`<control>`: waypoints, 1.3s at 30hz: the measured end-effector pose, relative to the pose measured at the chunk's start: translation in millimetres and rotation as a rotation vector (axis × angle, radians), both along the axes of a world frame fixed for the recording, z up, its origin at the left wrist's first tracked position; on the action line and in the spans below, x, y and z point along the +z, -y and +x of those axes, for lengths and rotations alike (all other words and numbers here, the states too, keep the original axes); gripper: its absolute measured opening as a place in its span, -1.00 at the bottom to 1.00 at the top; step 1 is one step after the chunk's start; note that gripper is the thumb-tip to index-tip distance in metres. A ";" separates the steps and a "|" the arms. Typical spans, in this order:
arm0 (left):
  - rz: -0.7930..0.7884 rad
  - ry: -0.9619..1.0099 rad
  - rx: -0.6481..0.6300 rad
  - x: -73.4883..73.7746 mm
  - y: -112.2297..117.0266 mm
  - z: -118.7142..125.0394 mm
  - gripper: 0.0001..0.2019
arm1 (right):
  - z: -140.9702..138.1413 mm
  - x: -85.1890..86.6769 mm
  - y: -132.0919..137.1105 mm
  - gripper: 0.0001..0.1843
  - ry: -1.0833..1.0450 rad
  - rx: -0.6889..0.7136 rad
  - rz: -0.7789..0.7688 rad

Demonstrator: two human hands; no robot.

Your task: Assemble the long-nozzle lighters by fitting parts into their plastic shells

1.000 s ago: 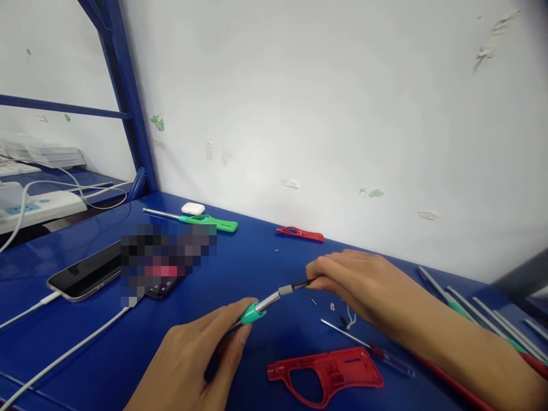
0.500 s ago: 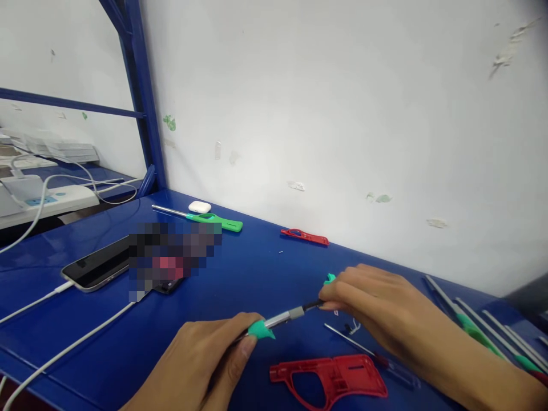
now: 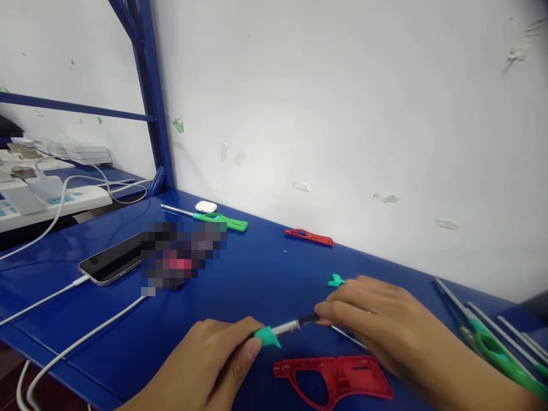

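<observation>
My left hand (image 3: 205,365) is closed round the near end of a thin metal rod (image 3: 286,328) with a green collar (image 3: 268,337), low in the middle of the view. My right hand (image 3: 377,319) pinches the rod's dark far tip between thumb and fingers. The rod hangs just above the blue table (image 3: 257,274). A red plastic lighter shell (image 3: 334,377) lies flat just in front of the rod. A small green plastic piece (image 3: 335,280) rests on the table behind my right hand.
A phone (image 3: 112,264) on a white cable (image 3: 81,342) lies at the left beside a blurred patch. A green long-nosed lighter (image 3: 214,218), a white earbud case (image 3: 206,206) and a red shell (image 3: 310,236) sit by the wall. More lighters (image 3: 492,342) lie at the right.
The camera has swung left and down. Both hands with the rod have come nearer the front edge, and the small green piece now shows behind my right hand.
</observation>
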State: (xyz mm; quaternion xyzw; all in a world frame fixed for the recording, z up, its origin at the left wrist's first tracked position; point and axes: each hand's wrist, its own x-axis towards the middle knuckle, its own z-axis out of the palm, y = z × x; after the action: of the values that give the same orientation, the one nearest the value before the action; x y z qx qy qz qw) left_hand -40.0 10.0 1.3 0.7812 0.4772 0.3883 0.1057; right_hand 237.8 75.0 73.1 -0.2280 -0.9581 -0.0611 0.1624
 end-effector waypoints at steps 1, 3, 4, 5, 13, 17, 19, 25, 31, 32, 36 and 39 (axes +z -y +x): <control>0.028 -0.008 -0.010 2.8 -2.4 2.0 -0.49 | -3.2 -4.1 -0.1 -0.77 0.000 -0.007 -0.011; 0.081 -0.023 -0.028 5.9 -5.9 4.5 -0.51 | -10.0 -11.1 -0.4 -0.81 0.015 -0.031 -0.041; 0.096 -0.029 -0.031 6.2 -6.8 5.1 -0.52 | -12.7 -13.0 -0.2 -0.79 0.027 -0.033 -0.051; 0.105 -0.033 -0.035 5.9 -6.9 5.3 -0.53 | -14.4 -13.4 0.3 -0.78 0.036 -0.027 -0.053; 0.085 -0.014 -0.007 0.9 -1.8 3.5 -0.54 | 15.7 14.9 3.7 -0.55 -0.174 -0.348 -0.190; 0.079 -0.011 0.000 -0.6 -4.1 2.8 -0.55 | 23.8 12.4 -3.6 -0.76 -0.234 -0.391 -0.493; 0.081 -0.021 -0.006 0.2 -5.5 2.4 -0.57 | 20.5 6.7 -6.9 -0.82 -0.302 -0.347 -0.588; 0.098 -0.081 -0.056 -4.5 -5.1 -2.4 -0.64 | 6.7 -5.0 -5.6 -0.79 -0.358 -0.221 -0.647; 0.185 -0.107 0.164 -28.3 0.1 -12.3 -0.72 | 13.9 -1.6 -0.9 -0.64 -0.324 -0.391 -0.701; 0.181 -0.106 0.153 -28.4 -0.4 -12.2 -0.71 | 15.1 -2.0 -1.2 -0.68 -0.355 -0.390 -0.671; 0.140 -0.113 0.000 -17.6 -4.6 -8.2 -0.64 | 13.0 -6.3 -2.2 -0.74 -0.440 -0.312 -0.626; 0.132 -0.123 -0.012 -12.0 -6.4 -6.7 -0.65 | 11.2 -6.8 -0.8 -0.66 -0.371 -0.351 -0.775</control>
State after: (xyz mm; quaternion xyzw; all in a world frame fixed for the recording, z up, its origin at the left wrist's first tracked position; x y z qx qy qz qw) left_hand -46.7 16.4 -10.7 0.8116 0.4516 0.3696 0.0266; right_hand 249.0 75.7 66.3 -0.4379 -0.8119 0.3166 0.2209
